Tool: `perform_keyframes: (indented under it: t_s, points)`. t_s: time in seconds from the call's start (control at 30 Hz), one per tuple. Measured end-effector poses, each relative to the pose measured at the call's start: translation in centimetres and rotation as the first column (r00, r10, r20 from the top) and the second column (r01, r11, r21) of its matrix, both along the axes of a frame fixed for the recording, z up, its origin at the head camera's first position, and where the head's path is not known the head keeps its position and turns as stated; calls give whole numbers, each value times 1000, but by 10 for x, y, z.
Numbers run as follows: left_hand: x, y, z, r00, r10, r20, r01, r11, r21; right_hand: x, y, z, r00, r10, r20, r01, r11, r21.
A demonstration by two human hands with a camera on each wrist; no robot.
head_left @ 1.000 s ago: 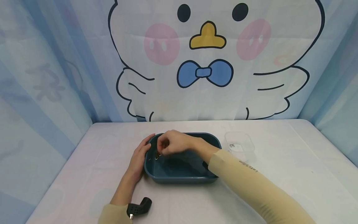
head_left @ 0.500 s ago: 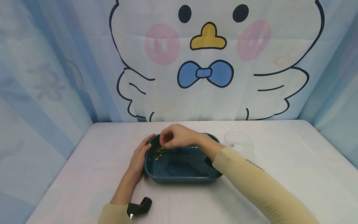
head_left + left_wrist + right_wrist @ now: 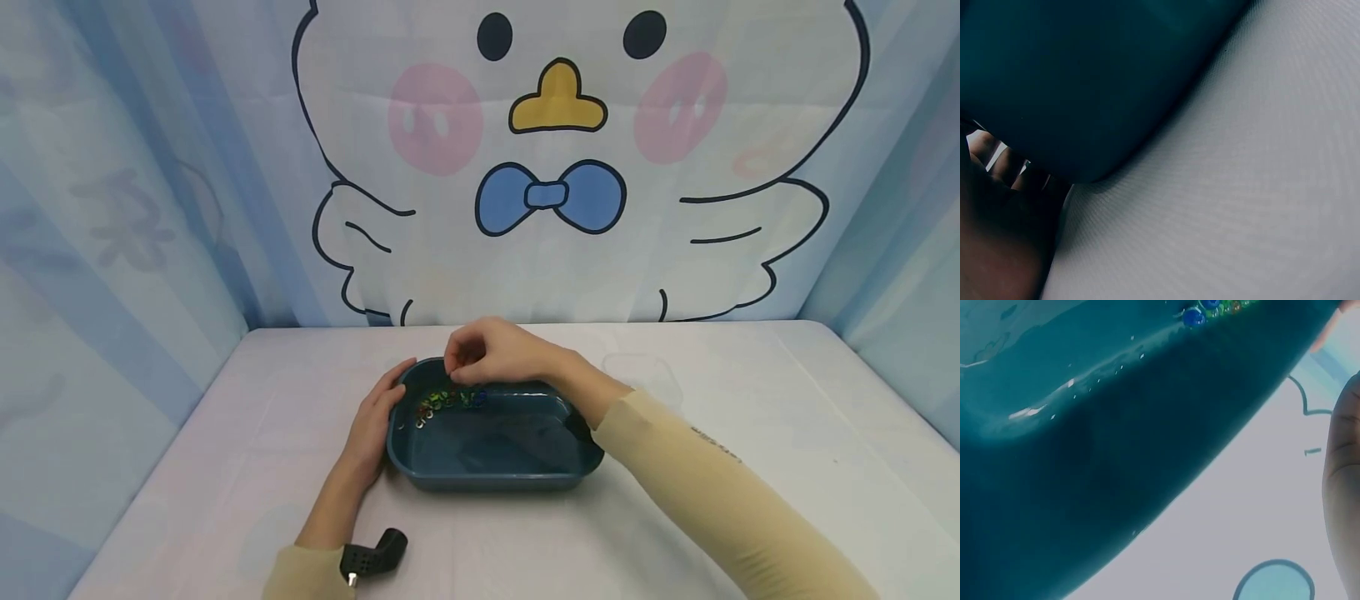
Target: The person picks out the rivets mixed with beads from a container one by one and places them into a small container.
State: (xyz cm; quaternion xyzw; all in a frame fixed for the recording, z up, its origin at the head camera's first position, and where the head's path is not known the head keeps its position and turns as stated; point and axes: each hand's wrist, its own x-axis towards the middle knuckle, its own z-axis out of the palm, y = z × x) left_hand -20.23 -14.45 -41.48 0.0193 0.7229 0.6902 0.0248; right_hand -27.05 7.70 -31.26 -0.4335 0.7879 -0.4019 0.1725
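Pale blue curtain (image 3: 120, 250) hung at the far left. Next came a beige left sleeve (image 3: 309, 575), with a black wrist device (image 3: 375, 552) at its cuff. The left hand (image 3: 367, 433) rested against the left end of a dark teal tray (image 3: 491, 482), its fingers fairly straight along the outside and its thumb at the rim; it bore on the tray's side without closing round it. The tray sat upright on the white-covered table (image 3: 795, 450).

Inside, small glassy beads (image 3: 442, 402) lay in a loose line from the left end along the back: pale ring-like ones first, then reddish, green and finally blue (the right wrist view showed the blue ones as round and shiny). The rest of the tray floor, to the right, was bare and glossy.

The right hand (image 3: 501, 354) hung over the tray's back rim, just above the beads, its fingers curled and its thumb near the forefinger; whether anything sat between those tips could not be told. Behind it, a cartoon figure with a blue bow tie (image 3: 546, 194) covered the backdrop. To the right stood a faint clear container (image 3: 654, 373), partly hidden by the right forearm and its beige right sleeve (image 3: 720, 492).
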Motion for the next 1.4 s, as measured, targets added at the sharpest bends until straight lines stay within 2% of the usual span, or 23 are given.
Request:
perform_keyframes:
  t_s: [0.47,0.87,1.17,1.4]
  points:
    - [0,1,-1,1000,8,-27,-8,1000,5,1,33,14,996,-91,8,91,992,-85]
    - [0,1,-1,1000,5,-27,-5,1000,0,0,59,21,988,-148,-39,142,982,-125]
    - [0,0,-3,1000,0,-25,0,1000,12,-2,88,19,970,-237,-57,228,965,-127]
    - [0,0,-2,1000,-2,-25,2,1000,9,0,109,19,949,-312,-50,303,942,-142]
